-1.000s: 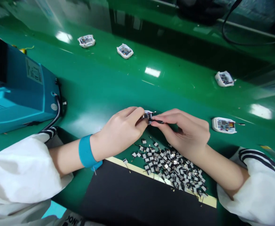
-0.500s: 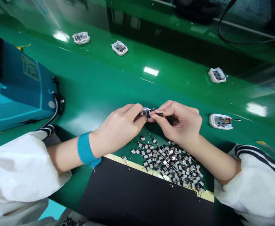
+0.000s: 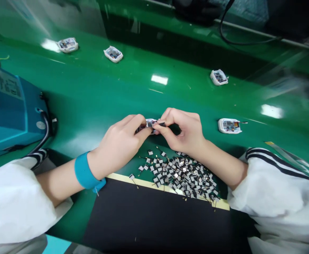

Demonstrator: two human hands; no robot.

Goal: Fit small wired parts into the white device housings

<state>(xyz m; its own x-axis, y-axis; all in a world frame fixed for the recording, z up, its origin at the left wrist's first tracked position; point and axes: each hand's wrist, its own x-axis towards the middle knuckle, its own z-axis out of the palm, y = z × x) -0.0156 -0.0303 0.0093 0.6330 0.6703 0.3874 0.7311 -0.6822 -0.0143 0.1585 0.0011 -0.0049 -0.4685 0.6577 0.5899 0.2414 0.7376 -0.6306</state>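
My left hand (image 3: pixel 118 144) pinches a small white-cased circuit module (image 3: pixel 150 124) at its fingertips, above the green belt. My right hand (image 3: pixel 182 128) comes in from the other side, holding a small black part (image 3: pixel 162 124) between finger and thumb against the module. Just below both hands lies a loose heap of small black-and-silver square parts with thin wires (image 3: pixel 179 174). A blue strap (image 3: pixel 84 171) circles my left wrist. The module's underside is hidden by my fingers.
A green conveyor belt (image 3: pixel 154 91) carries similar white modules (image 3: pixel 229 126) (image 3: pixel 219 77) (image 3: pixel 113 54) (image 3: pixel 68 44). A blue machine (image 3: pixel 11 109) with a black cable stands at the left. A black mat (image 3: pixel 154 218) with a cream strip (image 3: pixel 167 190) lies nearest me.
My hands stay together on the module, and the right fingers sit closer around it. The whole scene has shifted left and slightly up in view as my head turned.
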